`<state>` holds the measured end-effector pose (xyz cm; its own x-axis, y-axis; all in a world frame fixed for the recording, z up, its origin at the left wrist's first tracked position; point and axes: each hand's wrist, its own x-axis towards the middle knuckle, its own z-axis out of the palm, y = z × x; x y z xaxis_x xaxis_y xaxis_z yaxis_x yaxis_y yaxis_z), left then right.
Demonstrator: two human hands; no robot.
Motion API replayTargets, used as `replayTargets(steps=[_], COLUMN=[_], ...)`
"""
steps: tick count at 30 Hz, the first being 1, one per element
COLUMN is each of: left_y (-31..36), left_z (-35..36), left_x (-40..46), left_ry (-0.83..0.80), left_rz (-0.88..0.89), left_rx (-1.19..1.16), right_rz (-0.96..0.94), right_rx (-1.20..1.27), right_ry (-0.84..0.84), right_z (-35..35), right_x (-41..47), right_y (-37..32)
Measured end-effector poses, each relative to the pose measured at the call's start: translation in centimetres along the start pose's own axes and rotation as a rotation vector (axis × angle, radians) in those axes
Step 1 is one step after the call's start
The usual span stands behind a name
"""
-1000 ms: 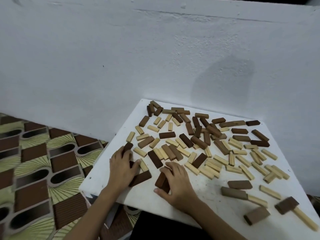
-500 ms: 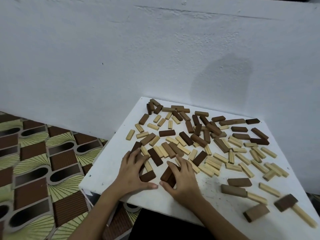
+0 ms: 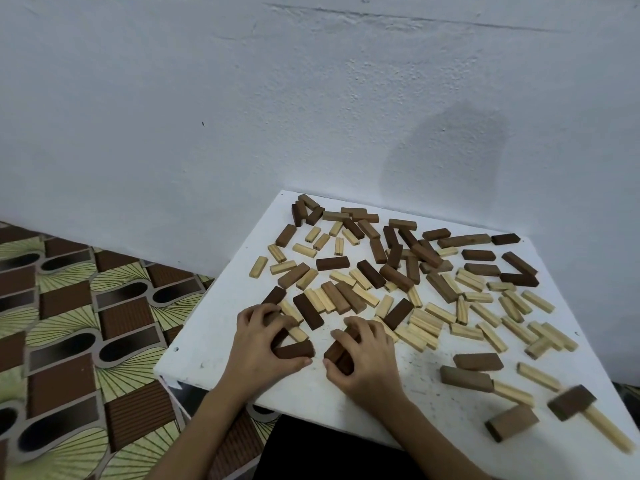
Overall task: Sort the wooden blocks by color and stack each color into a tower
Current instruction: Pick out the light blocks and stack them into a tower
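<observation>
Fingers [image 3: 273, 311] of left hand [image 3: 258, 344] curl round dark brown block [image 3: 294, 349]; right hand [image 3: 367, 362] grips 2 dark blocks [image 3: 337, 351]. Both pulled closer since a second ago, near table [image 3: 194, 362] front edge. Sorting barely started, no tower yet.

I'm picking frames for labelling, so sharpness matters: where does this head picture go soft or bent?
Head view: the dark block and pale stick at the near right corner are smeared; the left hand, right hand and middle blocks stay fairly sharp; the white table edges splay from wide-angle distortion; light is dim and even, without glare; a soft dark patch marks the wall.
</observation>
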<state>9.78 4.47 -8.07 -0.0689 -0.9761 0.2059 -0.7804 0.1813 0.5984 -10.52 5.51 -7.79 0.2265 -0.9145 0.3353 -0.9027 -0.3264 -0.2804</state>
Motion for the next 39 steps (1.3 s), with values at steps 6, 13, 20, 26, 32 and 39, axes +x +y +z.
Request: replayTargets(steps=[6,13,20,26,32,39], left_y=[0.3,0.6,1.3,1.3,1.6,2.5], left_z=[-0.2,-0.4,-0.1,-0.1,-0.1,-1.2], left_x=[0.2,0.7,0.7,0.7,0.8,1.8], left_ry=[-0.054,-0.070,-0.030,0.016,0.056,0.179], left_rz=[-0.003,0.009,0.025,0.043,0.036,0.050], left_rx=[0.076,0.186,0.114,0.088,0.066,0.009], right_rz=[0.038,0.057,0.057,0.047,0.061,0.159], right_rx=[-0.055,-0.061,-0.034,-0.019,0.100,0.189], right_ry=[0.037,0.085,0.116,0.159,0.265,0.304], right_z=[-0.2,-0.1,0.0,0.2,0.1,-1.5], right_x=[0.0,-0.2,-0.4,-0.5,-0.5,1.8], right_y=[-0.1,0.0,0.2,0.3,0.5,1.8])
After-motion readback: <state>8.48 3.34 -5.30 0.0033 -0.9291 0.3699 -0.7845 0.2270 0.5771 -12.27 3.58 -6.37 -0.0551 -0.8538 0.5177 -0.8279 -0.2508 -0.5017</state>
